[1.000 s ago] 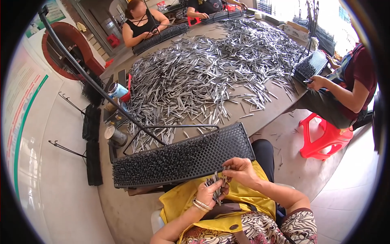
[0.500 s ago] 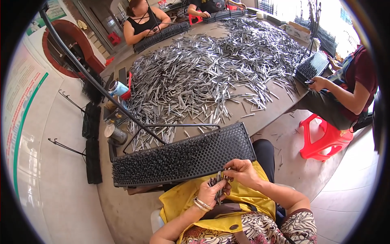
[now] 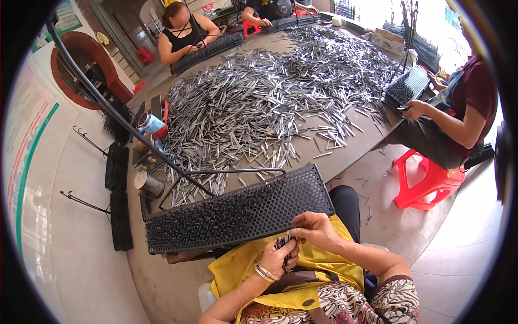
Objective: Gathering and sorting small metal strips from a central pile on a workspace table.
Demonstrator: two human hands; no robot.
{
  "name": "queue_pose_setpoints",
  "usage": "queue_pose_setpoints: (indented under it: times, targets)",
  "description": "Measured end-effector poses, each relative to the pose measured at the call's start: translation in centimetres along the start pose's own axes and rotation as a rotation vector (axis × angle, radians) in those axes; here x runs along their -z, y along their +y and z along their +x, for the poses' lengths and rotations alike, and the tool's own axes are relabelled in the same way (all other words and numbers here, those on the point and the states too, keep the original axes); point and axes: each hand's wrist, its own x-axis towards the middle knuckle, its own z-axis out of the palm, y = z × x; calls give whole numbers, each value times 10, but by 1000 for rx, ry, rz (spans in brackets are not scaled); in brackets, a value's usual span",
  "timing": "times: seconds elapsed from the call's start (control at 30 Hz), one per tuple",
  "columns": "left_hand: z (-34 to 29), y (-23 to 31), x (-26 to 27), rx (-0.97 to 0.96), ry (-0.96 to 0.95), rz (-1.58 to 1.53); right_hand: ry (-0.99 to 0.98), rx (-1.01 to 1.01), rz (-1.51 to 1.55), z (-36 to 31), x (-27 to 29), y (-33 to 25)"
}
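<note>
My left hand (image 3: 279, 255) is closed around a bundle of thin metal strips (image 3: 283, 244), held upright over my lap. Against the top of this bundle, my right hand (image 3: 317, 232) pinches the end of a strip between thumb and fingertips. Just beyond both hands lies a long black rack (image 3: 302, 189) with rows of round holes, tilted toward me. Dark pieces (image 3: 199, 224) fill the holes on its left and middle, while holes toward the right end show bare. A bent black rod (image 3: 121, 121) rises from the rack to the upper left.
A big heap of metal strips (image 3: 259, 97) covers much of the table (image 3: 356, 135). At left stand a metal can (image 3: 148, 183) and a blue cup (image 3: 151, 124). A person (image 3: 464, 108) works at right near a red stool (image 3: 423, 186); two others sit across. Black racks (image 3: 121, 216) lean on the left wall.
The view has shifted slightly, so the scene sits a little further left. My right fingertips have come closer to the top of the bundle in my left hand.
</note>
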Motion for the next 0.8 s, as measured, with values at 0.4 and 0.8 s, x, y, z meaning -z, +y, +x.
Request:
queue_pose_setpoints:
  times: [0.4,0.8]
  targets:
    - [-5,3,3,-15,69,51,44,39,30,7,11,-11]
    - [-14,3,11,-90,133,130,-89,102,-160,1,-5,4]
